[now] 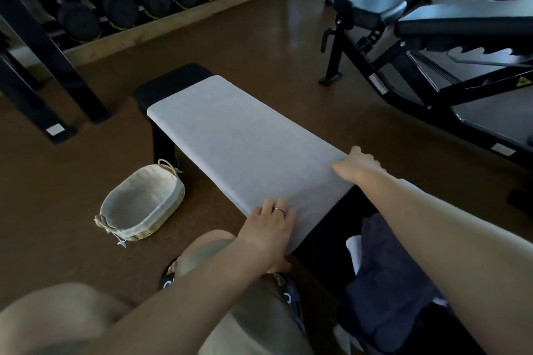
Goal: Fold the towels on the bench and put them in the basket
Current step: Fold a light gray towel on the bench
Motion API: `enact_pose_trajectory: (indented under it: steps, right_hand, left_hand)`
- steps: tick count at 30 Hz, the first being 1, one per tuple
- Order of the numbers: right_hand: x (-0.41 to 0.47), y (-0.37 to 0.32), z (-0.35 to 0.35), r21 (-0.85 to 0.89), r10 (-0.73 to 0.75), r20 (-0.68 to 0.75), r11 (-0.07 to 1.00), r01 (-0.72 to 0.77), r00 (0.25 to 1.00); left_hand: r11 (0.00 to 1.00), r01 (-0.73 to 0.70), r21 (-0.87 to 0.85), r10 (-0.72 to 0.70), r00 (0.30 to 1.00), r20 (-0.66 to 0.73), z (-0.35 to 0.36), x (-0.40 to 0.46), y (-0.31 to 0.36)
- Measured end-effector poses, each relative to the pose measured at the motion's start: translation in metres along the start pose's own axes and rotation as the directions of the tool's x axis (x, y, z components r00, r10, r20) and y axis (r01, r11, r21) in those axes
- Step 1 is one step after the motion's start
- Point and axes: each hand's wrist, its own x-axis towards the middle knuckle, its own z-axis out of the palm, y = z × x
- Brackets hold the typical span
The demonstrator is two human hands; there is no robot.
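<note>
A light grey towel [230,141] lies spread flat along the black bench [173,81], covering most of its top. My left hand [269,229] grips the towel's near left corner, with the thumb tucked under the edge. My right hand [359,166] holds the near right corner at the bench's far side. A small wicker basket [142,204] with a pale cloth liner stands on the floor left of the bench, with nothing in it. A heap of dark blue and white towels [389,277] lies on the bench near my right forearm.
A dumbbell rack [121,0] runs along the back left. An adjustable black bench [432,37] stands to the right. My knees and sandalled feet are in the foreground, over brown floor [72,170].
</note>
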Motion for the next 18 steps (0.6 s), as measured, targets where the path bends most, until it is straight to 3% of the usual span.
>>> enact_pose_trajectory:
  steps: [6,9,13,18]
  right_hand:
    - [0.005,0.0,-0.006,0.054,0.04,0.04,0.998,-0.042,0.998]
    - [0.005,-0.003,-0.006,0.108,0.049,-0.035,0.993,-0.045,0.998]
    - [0.008,-0.009,-0.009,0.242,0.015,-0.185,0.97,0.031,0.983]
    - [0.013,-0.016,-0.021,0.401,0.086,-0.113,0.915,-0.034,0.99]
  left_hand:
    - [0.997,0.041,0.066,-0.036,0.997,-0.066,0.005,0.003,0.017]
    - [0.999,0.025,0.043,-0.023,0.998,-0.061,-0.002,0.003,0.014]
    - [0.978,-0.02,-0.206,0.019,1.0,-0.006,-0.025,0.0,-0.006]
    - [0.833,0.021,-0.553,0.003,0.999,0.042,-0.054,-0.007,-0.053]
